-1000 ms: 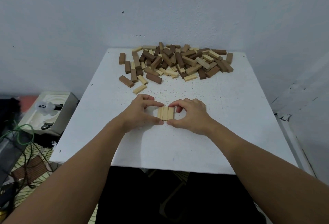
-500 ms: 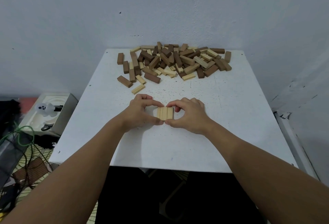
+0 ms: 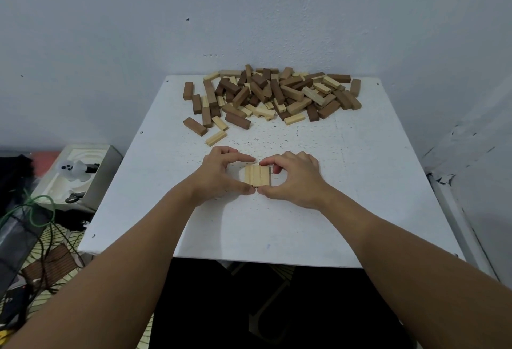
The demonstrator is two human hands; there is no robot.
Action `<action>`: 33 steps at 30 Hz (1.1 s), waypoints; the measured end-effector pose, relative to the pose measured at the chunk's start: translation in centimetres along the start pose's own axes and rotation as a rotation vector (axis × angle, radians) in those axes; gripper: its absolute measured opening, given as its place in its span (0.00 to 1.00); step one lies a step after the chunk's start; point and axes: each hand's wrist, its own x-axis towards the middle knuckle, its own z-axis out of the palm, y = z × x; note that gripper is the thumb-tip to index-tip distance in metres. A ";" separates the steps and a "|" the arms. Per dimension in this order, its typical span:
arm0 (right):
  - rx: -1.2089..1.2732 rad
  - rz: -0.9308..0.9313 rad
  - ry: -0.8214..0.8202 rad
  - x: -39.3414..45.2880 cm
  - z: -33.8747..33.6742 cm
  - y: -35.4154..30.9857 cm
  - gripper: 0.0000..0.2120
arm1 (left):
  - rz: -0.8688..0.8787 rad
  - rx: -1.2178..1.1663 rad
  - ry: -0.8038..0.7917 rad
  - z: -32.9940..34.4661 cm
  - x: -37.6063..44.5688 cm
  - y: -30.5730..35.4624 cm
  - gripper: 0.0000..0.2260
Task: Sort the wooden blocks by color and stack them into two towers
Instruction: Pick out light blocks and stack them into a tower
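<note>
Three light wooden blocks (image 3: 257, 175) lie side by side as one flat row in the middle of the white table (image 3: 346, 210). My left hand (image 3: 219, 174) and my right hand (image 3: 293, 178) frame the row from both sides, each with forefinger at the far ends and thumb at the near ends, pinching the blocks together. A mixed pile of dark brown and light blocks (image 3: 273, 93) lies along the table's far edge, against the wall. A single light block (image 3: 215, 138) and a dark one (image 3: 195, 126) lie loose nearer my left hand.
The table stands in a corner, with walls behind and on the right. To the left, below table height, sit a grey box (image 3: 80, 177) with a small white figure (image 3: 72, 169), green and black cables (image 3: 36, 218) and clutter on the floor.
Both hands stay around the three light blocks; the fingers have tightened slightly and squared the row. The pile has not moved.
</note>
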 end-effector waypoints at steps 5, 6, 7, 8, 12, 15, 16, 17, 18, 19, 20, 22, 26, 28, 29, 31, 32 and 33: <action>0.021 0.016 0.004 0.0 0.0 0.0 0.34 | -0.007 0.033 -0.011 -0.2 -0.3 0.4 0.35; 0.029 0.023 -0.003 0.0 0.0 0.0 0.36 | -0.019 0.055 -0.018 -0.3 -0.4 0.5 0.38; 0.049 0.031 -0.013 -0.1 -0.2 0.0 0.37 | -0.029 0.074 -0.030 -0.4 -0.5 0.6 0.41; 0.096 0.049 -0.020 -0.1 -0.3 0.1 0.37 | -0.038 0.070 -0.051 -0.6 -0.5 0.7 0.43; 0.537 0.184 -0.040 0.5 -1.2 0.4 0.27 | -0.017 -0.250 -0.080 -2.5 -0.7 0.2 0.40; 0.612 0.260 -0.014 1.7 -1.8 -0.2 0.17 | -0.003 -0.099 0.255 -3.9 0.0 -1.2 0.26; 0.576 0.255 0.012 2.2 -1.8 -0.4 0.14 | 0.007 0.059 0.367 -4.0 0.4 -2.0 0.23; 0.540 0.241 0.030 2.6 -1.7 -0.7 0.12 | 0.016 0.171 0.443 -4.1 0.8 -2.6 0.20; 0.501 0.229 0.029 3.1 -1.6 -1.0 0.12 | 0.017 0.217 0.485 -3.9 1.2 -3.1 0.18; 0.451 0.213 0.019 3.7 -1.4 -1.5 0.12 | 0.013 0.219 0.512 -3.6 1.6 -3.6 0.16; 0.395 0.191 0.005 4.3 -1.4 -1.9 0.13 | 0.013 0.204 0.537 -3.2 2.1 -4.0 0.15; 0.317 0.135 -0.020 5.5 -1.4 -2.7 0.15 | 0.046 0.178 0.609 -2.1 2.5 -4.6 0.14; 0.149 0.016 -0.085 8.3 -1.2 -3.9 0.20 | 0.171 0.265 0.736 -1.2 2.9 -5.6 0.11; 0.033 -0.025 -0.143 9.5 -1.0 -4.7 0.24 | 0.192 0.287 0.734 -1.4 3.1 -5.8 0.09; -0.020 -0.034 -0.174 9.9 -0.9 -5.2 0.25 | 0.195 0.291 0.730 -1.5 3.1 -5.8 0.07; -0.124 -0.042 -0.206 10.7 -0.5 -6.0 0.27 | 0.172 0.287 0.728 -1.6 3.1 -5.7 0.08; -0.169 -0.041 -0.215 11.1 -0.2 -6.3 0.29 | 0.149 0.275 0.725 -1.6 3.1 -5.6 0.10; -0.210 -0.040 -0.230 11.4 0.0 -6.7 0.31 | 0.130 0.259 0.723 -1.7 3.0 -5.5 0.11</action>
